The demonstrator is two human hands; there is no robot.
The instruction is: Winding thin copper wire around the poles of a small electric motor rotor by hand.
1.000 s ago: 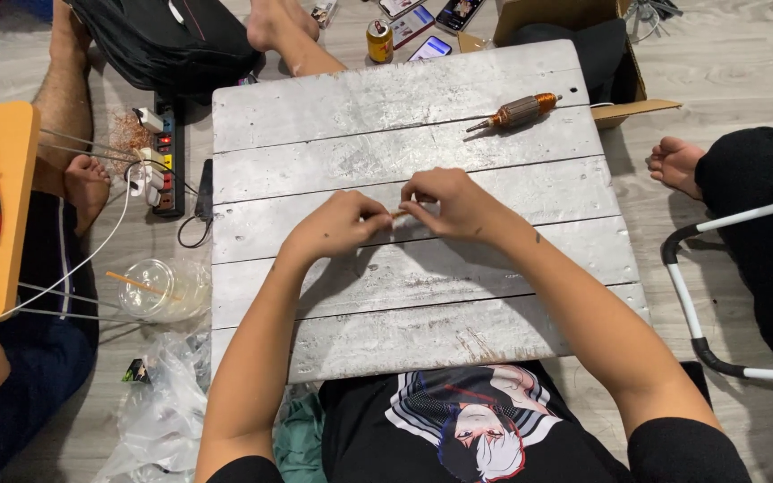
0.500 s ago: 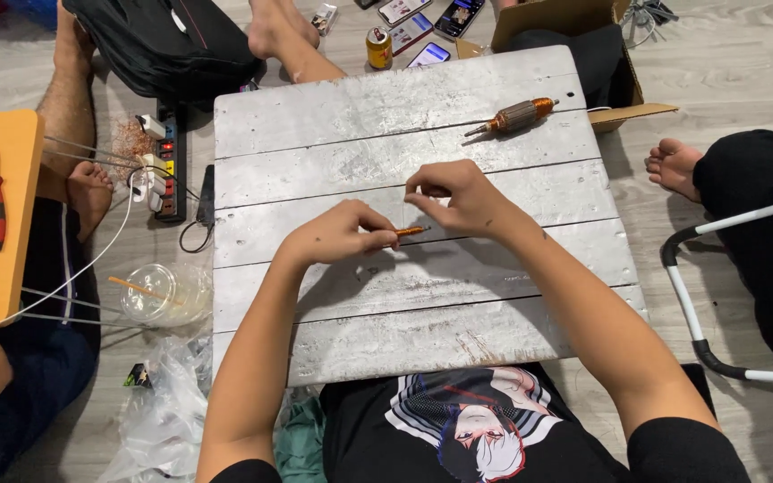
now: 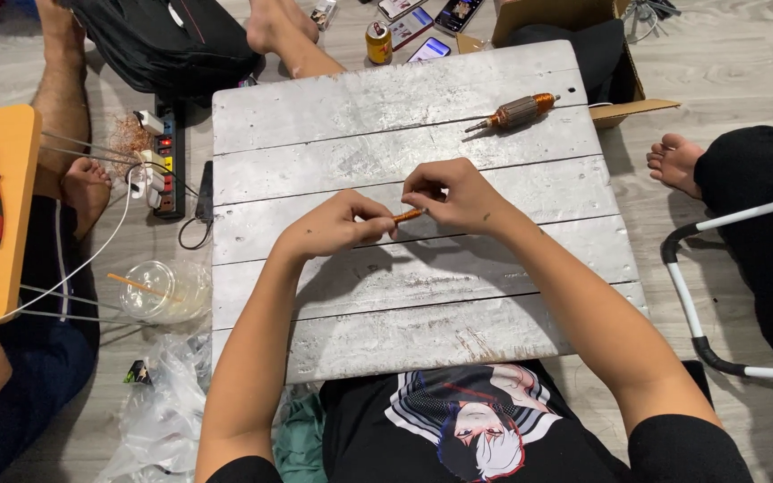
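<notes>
A small copper piece (image 3: 409, 215) is pinched between both hands above the white plank board (image 3: 422, 313).
It is gripped at either end by the closed fingertips of the left hand (image 3: 337, 228) and right hand (image 3: 458, 195).

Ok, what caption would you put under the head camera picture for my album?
Left hand and right hand pinch a small copper-coloured piece above a whitewashed plank table.

A small copper-coloured rod (image 3: 409, 215) lies roughly level, tilted slightly up to the right, pinched at both ends between the fingertips, just above the bench (image 3: 386, 107).
</notes>
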